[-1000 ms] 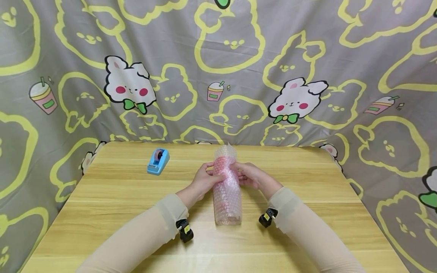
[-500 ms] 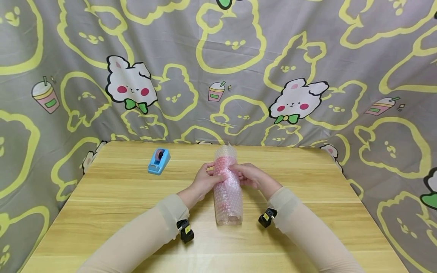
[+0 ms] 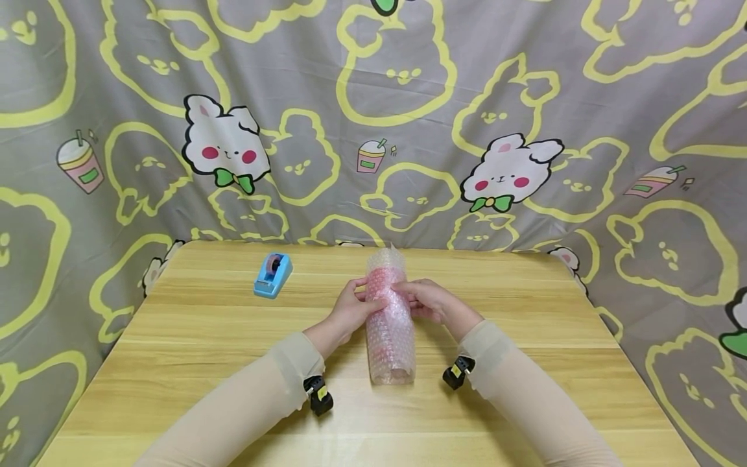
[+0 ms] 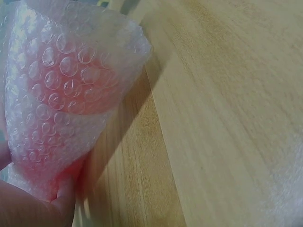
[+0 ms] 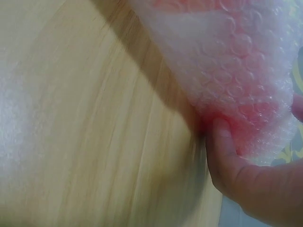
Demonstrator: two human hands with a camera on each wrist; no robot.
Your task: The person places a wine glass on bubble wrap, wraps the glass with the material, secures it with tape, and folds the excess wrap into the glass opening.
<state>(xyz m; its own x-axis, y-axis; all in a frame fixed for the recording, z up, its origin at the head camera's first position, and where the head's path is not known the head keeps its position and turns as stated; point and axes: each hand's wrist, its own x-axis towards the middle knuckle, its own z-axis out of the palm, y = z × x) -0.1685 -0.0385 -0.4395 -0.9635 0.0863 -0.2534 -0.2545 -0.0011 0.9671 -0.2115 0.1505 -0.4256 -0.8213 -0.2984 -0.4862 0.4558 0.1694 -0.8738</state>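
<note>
A roll of bubble wrap (image 3: 392,344) with something pink inside lies lengthwise on the table in front of me, its open end facing me. My left hand (image 3: 349,310) grips its left side, thumb across the top. From the right, my right hand (image 3: 434,299) holds it too, with the thumb on the upper face and fingers along the side. In the left wrist view, a pink-red shape shows through the clear bubbles of the bubble wrap (image 4: 61,85). The right wrist view has my right thumb (image 5: 222,142) pressing on the bubble wrap (image 5: 232,71). What the wrap encloses is blurred by the bubbles.
A blue tape dispenser (image 3: 273,275) with a tape roll stands at the back left of the wooden table (image 3: 513,285). Behind the table hangs a grey curtain (image 3: 315,65) with cartoon prints.
</note>
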